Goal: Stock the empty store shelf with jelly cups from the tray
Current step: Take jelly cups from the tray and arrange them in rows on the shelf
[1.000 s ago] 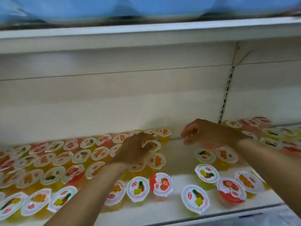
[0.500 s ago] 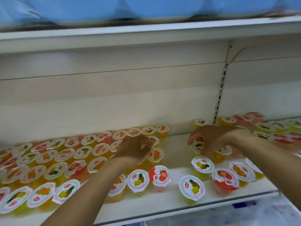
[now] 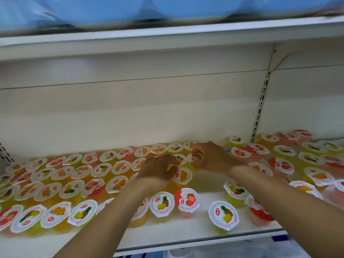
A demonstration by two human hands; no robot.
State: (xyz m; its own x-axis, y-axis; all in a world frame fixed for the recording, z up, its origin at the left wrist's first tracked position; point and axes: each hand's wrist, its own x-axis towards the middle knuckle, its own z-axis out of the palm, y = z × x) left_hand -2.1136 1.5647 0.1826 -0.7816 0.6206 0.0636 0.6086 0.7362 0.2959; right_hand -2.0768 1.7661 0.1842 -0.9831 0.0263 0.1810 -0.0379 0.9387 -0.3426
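Several jelly cups with white fruit-print lids stand in packed rows on the left of the white shelf (image 3: pixel 186 237). Loose cups stand at the front, among them a pineapple cup (image 3: pixel 162 203) and a strawberry cup (image 3: pixel 187 200). My right hand (image 3: pixel 210 157) is closed on a yellow jelly cup (image 3: pixel 194 158) at the right end of the second row, just behind the orange cup (image 3: pixel 183 176). My left hand (image 3: pixel 158 169) rests curled over cups in the middle of the rows; whether it grips one is hidden. The tray is out of sight.
More jelly cups (image 3: pixel 283 164) crowd the right part of the shelf past a slotted upright (image 3: pixel 260 105). One yellow cup (image 3: pixel 235 141) stands alone at the back wall. The upper shelf (image 3: pixel 167 36) hangs low overhead, with blue packs on it.
My right hand has moved left from the right-hand cups to the end of the packed rows, carrying a yellow cup. My left hand stayed over the rows. The view has shifted right.
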